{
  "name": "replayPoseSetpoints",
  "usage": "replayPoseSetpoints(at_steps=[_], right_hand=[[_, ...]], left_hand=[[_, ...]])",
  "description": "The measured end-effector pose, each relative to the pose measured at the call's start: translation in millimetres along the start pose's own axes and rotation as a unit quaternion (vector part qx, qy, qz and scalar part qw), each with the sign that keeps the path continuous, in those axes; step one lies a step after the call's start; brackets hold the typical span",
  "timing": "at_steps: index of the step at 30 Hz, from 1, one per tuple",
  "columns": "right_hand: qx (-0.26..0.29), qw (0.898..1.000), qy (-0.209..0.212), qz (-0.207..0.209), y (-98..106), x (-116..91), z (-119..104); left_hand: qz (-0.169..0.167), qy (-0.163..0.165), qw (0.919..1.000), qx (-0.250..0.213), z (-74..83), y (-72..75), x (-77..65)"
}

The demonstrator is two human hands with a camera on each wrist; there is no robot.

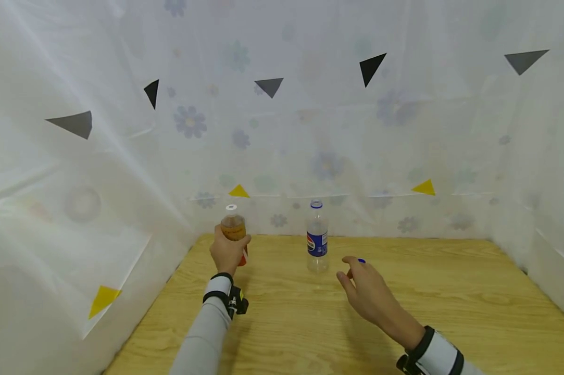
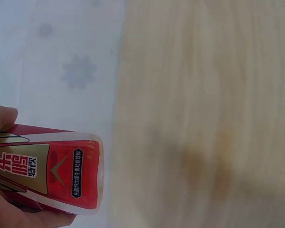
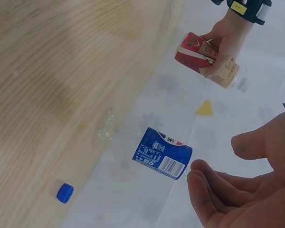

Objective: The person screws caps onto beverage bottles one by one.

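Observation:
My left hand (image 1: 229, 251) grips a drink bottle (image 2: 76, 171) with a red and gold label and a whitish top, fingers and thumb wrapped round its side. In the left wrist view its base stands apart from a shadow on the wooden table. A clear Pepsi bottle (image 1: 317, 229) with a blue label stands upright on the table, its neck uncapped with a blue ring. Just right of it is my right hand (image 1: 368, 291), fingers loosely bent and holding nothing. Behind that hand a blue bottle cap (image 3: 65, 193) lies on the table, partly hidden in the head view.
The wooden table (image 1: 282, 323) ends at a whitish flower-patterned sheet (image 1: 300, 156) that hangs at the back and both sides. Black, grey and yellow triangles are on the sheet. Each wrist wears a strapped camera.

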State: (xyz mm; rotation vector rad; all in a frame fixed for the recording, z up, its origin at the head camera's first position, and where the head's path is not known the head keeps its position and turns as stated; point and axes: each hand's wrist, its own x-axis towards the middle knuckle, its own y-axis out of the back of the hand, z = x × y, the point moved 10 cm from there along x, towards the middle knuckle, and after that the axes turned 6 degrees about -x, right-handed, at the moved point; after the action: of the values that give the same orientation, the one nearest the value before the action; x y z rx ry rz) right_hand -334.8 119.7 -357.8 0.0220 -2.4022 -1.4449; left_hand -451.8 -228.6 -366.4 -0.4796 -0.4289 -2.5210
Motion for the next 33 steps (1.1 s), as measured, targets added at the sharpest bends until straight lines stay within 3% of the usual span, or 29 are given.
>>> replayPoseSetpoints(at_steps=[6,14,22,33], right_hand=[[0.0,1.0,-0.004,-0.011,-6.1,2.7,-0.3],[0.004,1.0,-0.012,-0.023,-11.1,3.0,3.2],[0.006,1.0,-0.008,-0.018,-7.9,2.2,1.7],[0.006,1.0,-0.008,-0.02,-8.2,-3.3,5.2]], left_hand=[[0.03,0.037,0.9988,0.013,-32.4,18.7,-3.3],[0.039,0.046,0.998,0.019,-51.8,23.8,-11.0],[0.0,0.051,0.9982,0.033,-59.6,14.0,-10.4],[-0.013,0.064,0.9975,0.025,-64.5,15.9,-13.9]])
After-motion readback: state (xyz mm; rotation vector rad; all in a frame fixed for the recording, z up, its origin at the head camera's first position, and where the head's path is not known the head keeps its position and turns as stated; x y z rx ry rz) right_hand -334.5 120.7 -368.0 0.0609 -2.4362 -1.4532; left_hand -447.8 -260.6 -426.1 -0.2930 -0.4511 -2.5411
